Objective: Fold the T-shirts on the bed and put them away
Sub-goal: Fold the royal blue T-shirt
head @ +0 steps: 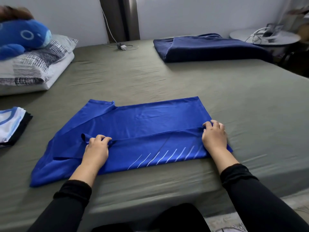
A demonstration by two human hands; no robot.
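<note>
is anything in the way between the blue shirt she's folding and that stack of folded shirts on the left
Nothing visible is. Both hands, left and right, pinch the blue T-shirt along its fold. Between its left edge and the folded stack at the bed's left side lies only bare green sheet. The pillow sits farther back.

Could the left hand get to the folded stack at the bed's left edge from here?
Probably yes: the stack lies on bare sheet left of the left hand, nothing between, but that hand grips the blue shirt.

bare sheet (133,77) ahead, folded stack (11,126) left
</note>
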